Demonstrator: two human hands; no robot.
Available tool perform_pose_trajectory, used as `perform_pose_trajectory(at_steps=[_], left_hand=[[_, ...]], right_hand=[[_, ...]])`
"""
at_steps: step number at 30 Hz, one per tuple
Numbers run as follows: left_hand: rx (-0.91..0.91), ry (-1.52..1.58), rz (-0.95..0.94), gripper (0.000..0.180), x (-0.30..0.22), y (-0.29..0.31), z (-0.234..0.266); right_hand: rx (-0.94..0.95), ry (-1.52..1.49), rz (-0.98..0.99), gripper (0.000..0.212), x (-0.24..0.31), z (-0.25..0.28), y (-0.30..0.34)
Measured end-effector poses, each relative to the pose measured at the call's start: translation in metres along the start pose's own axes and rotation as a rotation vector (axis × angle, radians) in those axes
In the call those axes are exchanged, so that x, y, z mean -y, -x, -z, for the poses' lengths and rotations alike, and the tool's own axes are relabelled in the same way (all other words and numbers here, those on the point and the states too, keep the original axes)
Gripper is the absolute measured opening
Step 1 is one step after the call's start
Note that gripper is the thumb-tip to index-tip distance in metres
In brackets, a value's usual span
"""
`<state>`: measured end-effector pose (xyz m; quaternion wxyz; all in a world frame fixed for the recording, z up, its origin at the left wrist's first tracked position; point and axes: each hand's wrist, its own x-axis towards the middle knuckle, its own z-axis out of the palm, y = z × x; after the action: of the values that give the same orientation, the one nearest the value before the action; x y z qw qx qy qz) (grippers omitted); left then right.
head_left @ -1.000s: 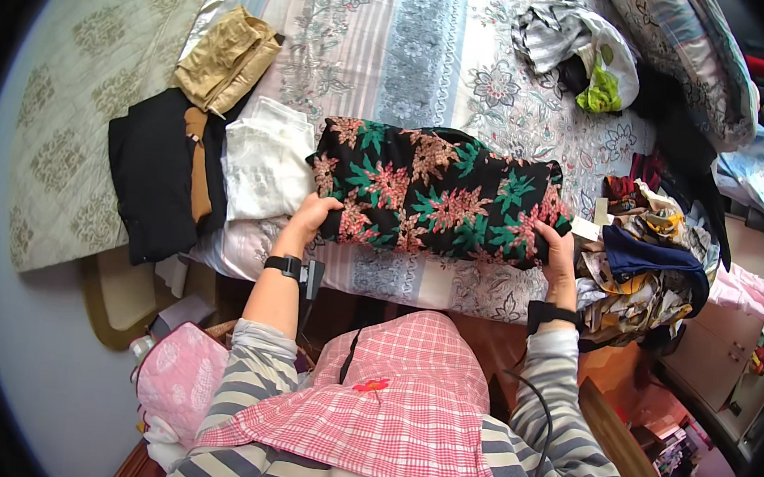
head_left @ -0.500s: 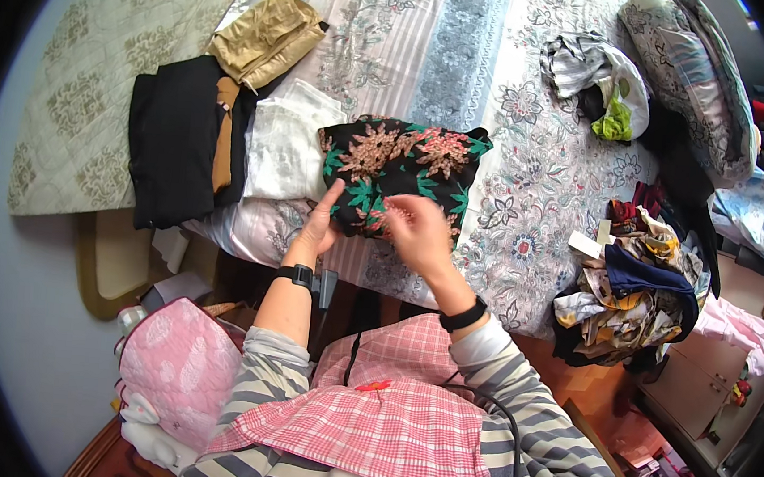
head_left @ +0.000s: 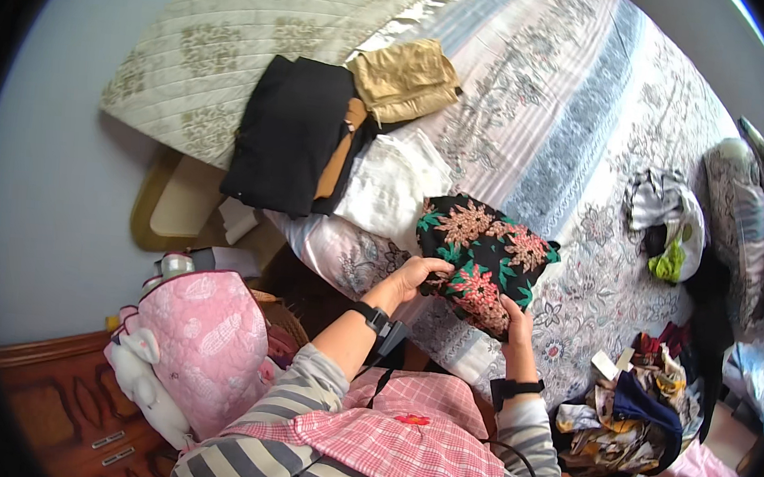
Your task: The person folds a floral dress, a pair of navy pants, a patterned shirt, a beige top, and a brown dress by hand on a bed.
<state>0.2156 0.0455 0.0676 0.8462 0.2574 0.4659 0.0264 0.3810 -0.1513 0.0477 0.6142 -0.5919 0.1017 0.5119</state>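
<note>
A folded black garment with pink and tan flowers and green leaves (head_left: 489, 247) is between my hands at the bed's near edge. My left hand (head_left: 417, 277) grips its near left corner, thumb on top and fingers underneath. On its near right side, my right hand (head_left: 519, 325) holds the edge with the thumb up and the other fingers mostly hidden. Just left of it lies a folded white garment (head_left: 393, 186). Beyond that are a folded black garment (head_left: 287, 137), a brown piece (head_left: 342, 150) and a folded gold garment (head_left: 405, 79).
A heap of mixed clothes (head_left: 633, 411) sits at the bed's right near corner. Farther up lie a grey-white and green cloth bundle (head_left: 670, 225) and a rolled quilt (head_left: 741, 231). A pink quilted cover (head_left: 203, 341) stands at my lower left.
My view has turned left, so the bed appears rotated. My right hand has moved from above the flowered garment to grip its right side; my left hand now grips its near left corner.
</note>
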Motion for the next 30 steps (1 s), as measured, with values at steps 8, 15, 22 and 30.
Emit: perform_pose_trajectory(at_steps=[8,15,22,30], left_hand=[[0.009,-0.142,-0.409,0.017,-0.161,0.161,0.032],[-0.131,0.004,-0.775,0.014,-0.298,0.259,0.15],[-1.307,-0.938,-0.181,0.061,-0.257,0.183,0.369],[-1.359,-1.573,-0.901,0.061,-0.307,0.148,0.227]], right_hand=[[0.322,-0.017,0.272,0.046,0.108,-0.182,0.091],[0.616,0.143,0.439,0.057,0.116,-0.38,0.095],[0.505,0.457,0.041,0.073,0.03,-0.329,0.055],[-0.474,0.396,-0.108,0.07,-0.057,0.01,0.096]])
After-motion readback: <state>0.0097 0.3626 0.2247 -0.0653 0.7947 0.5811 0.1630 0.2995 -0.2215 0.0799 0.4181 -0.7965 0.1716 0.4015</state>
